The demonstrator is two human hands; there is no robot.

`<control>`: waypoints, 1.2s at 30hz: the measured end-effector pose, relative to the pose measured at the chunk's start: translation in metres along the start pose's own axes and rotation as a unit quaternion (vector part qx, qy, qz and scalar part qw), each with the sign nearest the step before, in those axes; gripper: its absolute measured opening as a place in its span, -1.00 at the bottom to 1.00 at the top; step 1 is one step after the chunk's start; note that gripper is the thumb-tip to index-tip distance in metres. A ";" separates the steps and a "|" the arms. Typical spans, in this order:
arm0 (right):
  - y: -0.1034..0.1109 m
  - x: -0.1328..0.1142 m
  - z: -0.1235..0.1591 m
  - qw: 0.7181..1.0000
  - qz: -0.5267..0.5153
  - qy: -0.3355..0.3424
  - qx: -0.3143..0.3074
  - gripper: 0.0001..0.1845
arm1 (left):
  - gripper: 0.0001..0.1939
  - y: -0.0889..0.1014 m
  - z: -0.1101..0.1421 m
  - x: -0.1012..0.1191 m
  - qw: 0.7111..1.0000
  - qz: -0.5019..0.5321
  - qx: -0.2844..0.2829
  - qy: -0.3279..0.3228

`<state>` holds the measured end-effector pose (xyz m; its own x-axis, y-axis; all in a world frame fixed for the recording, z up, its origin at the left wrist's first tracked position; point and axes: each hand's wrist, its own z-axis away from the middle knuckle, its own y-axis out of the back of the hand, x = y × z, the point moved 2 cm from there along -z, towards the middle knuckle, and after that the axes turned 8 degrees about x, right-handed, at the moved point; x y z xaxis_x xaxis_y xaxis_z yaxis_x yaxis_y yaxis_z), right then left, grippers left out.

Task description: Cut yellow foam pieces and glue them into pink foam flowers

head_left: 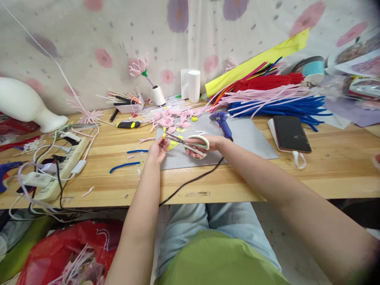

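While the right grip (211, 143) wraps the scissors (183, 141) and the left grip (160, 149) pinches a yellow scrap (164, 136), a grey mat (255, 144) lies on the counter (118, 196) below a flowered sheet (133, 23).

Cream-handled scissors (181, 141), tips leftward, near small yellow piece (164, 135).

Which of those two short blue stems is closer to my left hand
The straighter stem, farther from you: its end reaches your left hand in the picture, while the curved stem stops short.
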<state>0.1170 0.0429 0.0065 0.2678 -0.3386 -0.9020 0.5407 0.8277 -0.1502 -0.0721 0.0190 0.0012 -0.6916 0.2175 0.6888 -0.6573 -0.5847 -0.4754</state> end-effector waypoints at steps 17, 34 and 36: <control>0.004 0.000 -0.002 1.000 -0.016 -0.002 -0.011 -0.40 | -0.77 -0.001 0.001 -0.002 1.000 -0.021 -0.017 -0.011; -0.003 0.001 -0.006 0.997 -0.080 0.012 0.013 -0.44 | -0.90 -0.002 0.001 -0.007 0.995 -0.068 -0.011 -0.074; -0.004 0.000 -0.004 0.997 -0.069 0.022 0.017 -0.44 | -0.91 -0.002 0.000 -0.007 0.994 -0.073 -0.012 -0.083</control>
<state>0.1112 0.0412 0.0055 0.1545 -0.4282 -0.8904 0.5971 0.7585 -0.2611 -0.0655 0.0187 -0.0024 -0.5301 0.1660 0.8316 -0.7557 -0.5373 -0.3745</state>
